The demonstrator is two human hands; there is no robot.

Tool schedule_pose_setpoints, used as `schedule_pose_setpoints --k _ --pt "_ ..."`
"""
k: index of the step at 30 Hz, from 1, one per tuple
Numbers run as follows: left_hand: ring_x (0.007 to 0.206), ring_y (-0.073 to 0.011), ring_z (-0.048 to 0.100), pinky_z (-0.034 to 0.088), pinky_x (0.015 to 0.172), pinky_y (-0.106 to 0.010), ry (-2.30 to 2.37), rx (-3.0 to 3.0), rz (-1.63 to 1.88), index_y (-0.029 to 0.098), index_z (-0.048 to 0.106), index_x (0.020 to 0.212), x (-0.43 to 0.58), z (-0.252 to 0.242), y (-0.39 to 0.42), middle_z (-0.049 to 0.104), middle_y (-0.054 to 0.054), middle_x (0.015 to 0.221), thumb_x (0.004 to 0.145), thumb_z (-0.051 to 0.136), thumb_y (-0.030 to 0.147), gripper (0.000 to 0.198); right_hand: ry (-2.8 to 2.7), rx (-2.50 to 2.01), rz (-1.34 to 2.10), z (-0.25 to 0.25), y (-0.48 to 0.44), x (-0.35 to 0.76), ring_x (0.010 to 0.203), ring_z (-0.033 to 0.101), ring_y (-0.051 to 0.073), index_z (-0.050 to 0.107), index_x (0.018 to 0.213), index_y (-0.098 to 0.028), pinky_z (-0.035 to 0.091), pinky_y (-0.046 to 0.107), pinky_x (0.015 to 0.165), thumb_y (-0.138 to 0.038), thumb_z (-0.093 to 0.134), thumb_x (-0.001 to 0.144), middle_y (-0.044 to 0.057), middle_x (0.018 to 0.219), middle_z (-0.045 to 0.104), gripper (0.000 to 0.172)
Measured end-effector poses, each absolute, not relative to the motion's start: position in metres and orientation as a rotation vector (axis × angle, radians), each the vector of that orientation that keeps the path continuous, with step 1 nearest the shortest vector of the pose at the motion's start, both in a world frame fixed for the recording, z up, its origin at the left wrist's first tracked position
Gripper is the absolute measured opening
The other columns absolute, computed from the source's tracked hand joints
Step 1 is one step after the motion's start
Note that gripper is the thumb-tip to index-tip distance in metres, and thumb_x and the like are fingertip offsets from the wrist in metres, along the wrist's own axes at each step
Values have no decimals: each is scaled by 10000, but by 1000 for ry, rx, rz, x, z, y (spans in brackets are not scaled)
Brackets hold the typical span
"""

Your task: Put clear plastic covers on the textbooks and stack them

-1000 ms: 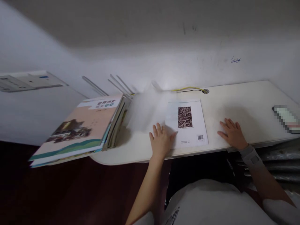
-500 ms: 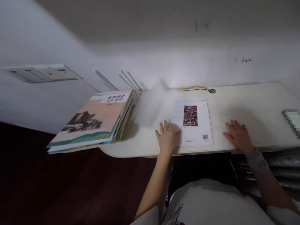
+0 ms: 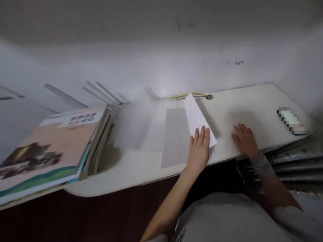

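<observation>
A thin booklet [image 3: 174, 137] lies on the white desk [image 3: 141, 164], with a plain grey surface facing up on its left part. A white leaf [image 3: 195, 117] of it stands raised and tilted over the right part. My left hand [image 3: 199, 151] rests on the lower part of this leaf with fingers stretched out; its thumb is hidden. My right hand [image 3: 244, 139] is on or just over the desk to the right, fingers apart, holding nothing. A blurred translucent sheet [image 3: 138, 124] lies left of the booklet, its far corner lifted.
A stack of books [image 3: 55, 137], a pink-covered one on top, sits at the desk's left end. Toward the right end lies a phone [image 3: 294, 122]. A yellow cable [image 3: 194, 93] runs along the wall to a cable hole [image 3: 209, 97].
My left hand has moved right across the booklet, and a leaf has been raised, so the printed back cover no longer shows. My right hand stays beside it. The view has shifted right.
</observation>
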State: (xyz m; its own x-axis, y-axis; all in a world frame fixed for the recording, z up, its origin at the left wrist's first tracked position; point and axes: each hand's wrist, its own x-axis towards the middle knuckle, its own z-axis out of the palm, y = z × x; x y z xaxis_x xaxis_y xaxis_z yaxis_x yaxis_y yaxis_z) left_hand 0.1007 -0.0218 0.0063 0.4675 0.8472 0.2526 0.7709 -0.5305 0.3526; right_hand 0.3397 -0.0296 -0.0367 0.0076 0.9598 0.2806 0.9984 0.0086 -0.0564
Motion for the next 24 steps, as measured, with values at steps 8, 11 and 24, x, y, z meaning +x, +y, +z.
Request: schedule_pose_setpoints --k 8,11,24 --pt "1394 -297 272 238 1109 -580 1120 3006 256 185 422 1397 171 1 -9 366 -105 1482 944 313 165 466 -1987 -2128 -217 -45 -43 361 1307 397 323 464 1305 -34 312 472 1039 -482 378 922 247 1383 463 596" --pt "1373 -273 326 269 1111 -536 1074 3059 179 161 444 1381 182 -9 -8 379 -118 1472 957 295 184 450 -2009 -2146 -214 -44 -43 357 1311 388 343 460 1302 -9 312 479 1042 -504 410 910 263 1385 451 633" --pt "1369 -239 336 297 1112 -441 917 3014 31 94 394 1400 181 -22 6 359 -138 1479 968 279 179 456 -1964 -2029 -34 -44 -38 358 1311 419 261 553 1260 -104 356 438 1045 -235 308 951 169 1382 498 415"
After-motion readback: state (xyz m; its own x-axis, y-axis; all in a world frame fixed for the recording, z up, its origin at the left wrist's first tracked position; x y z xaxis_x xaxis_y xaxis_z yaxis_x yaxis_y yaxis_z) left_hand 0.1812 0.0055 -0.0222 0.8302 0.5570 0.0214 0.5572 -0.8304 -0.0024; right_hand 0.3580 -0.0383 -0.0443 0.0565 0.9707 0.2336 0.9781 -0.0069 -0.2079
